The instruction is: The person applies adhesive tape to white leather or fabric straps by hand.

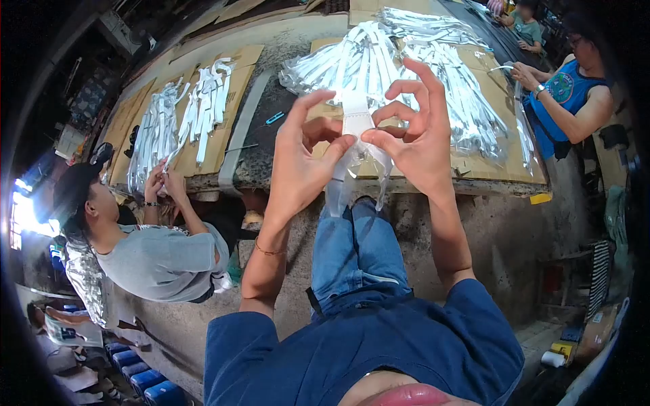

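Note:
A white strap with a line of stitching across it is held up in front of me. My left hand pinches its left edge between thumb and fingers. On the opposite edge, my right hand pinches with thumb and index finger, its other fingers raised and curled. Clear, shiny plastic film hangs below the strap in loose strips. Behind my hands, a big pile of white straps in clear plastic covers cardboard on the table.
More white straps lie on cardboard to the left, near a small blue tool. A person in grey handles straps at left. Another in a blue vest holds a white strip at right. Blue containers stand lower left.

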A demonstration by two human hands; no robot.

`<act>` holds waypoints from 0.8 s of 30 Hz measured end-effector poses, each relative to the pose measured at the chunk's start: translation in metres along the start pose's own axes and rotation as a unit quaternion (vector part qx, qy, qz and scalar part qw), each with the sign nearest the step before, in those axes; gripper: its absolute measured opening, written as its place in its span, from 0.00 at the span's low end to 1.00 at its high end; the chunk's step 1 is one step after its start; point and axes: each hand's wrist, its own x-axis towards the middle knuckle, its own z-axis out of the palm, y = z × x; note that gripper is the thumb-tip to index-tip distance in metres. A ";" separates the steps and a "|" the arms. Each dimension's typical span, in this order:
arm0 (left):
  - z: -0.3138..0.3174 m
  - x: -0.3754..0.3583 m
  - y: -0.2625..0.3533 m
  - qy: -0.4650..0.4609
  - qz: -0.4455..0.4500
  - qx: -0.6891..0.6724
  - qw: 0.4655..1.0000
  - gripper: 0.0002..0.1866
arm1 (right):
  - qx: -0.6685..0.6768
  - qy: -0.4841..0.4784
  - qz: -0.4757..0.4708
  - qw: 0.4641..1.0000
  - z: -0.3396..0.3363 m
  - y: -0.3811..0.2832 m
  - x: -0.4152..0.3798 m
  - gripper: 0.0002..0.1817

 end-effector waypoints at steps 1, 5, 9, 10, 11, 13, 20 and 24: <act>-0.001 0.001 -0.001 0.000 -0.001 0.001 1.000 0.23 | 0.000 0.003 0.003 1.000 0.000 0.000 0.001 0.50; -0.002 0.007 -0.004 -0.032 -0.018 -0.064 0.997 0.24 | 0.005 -0.020 0.035 0.999 -0.006 0.001 0.005 0.50; 0.002 0.008 -0.011 0.014 0.020 -0.078 0.997 0.22 | 0.010 0.022 0.027 0.999 -0.006 0.004 0.006 0.49; 0.001 0.007 -0.013 0.015 0.019 -0.078 0.997 0.22 | -0.003 0.050 0.029 0.998 -0.004 0.004 0.005 0.48; 0.000 0.007 -0.014 0.018 0.015 -0.083 0.996 0.21 | -0.003 0.049 0.030 0.998 -0.006 0.004 0.003 0.48; 0.000 0.006 -0.014 0.022 0.011 -0.089 0.996 0.20 | -0.016 0.074 0.046 0.996 -0.013 0.004 -0.001 0.47; 0.007 0.002 -0.012 0.029 0.003 -0.058 0.998 0.19 | 0.013 0.054 0.070 0.996 -0.010 0.004 -0.011 0.47; 0.009 -0.001 -0.008 0.015 0.010 -0.013 1.000 0.19 | -0.005 0.050 0.072 0.996 -0.007 0.003 -0.008 0.46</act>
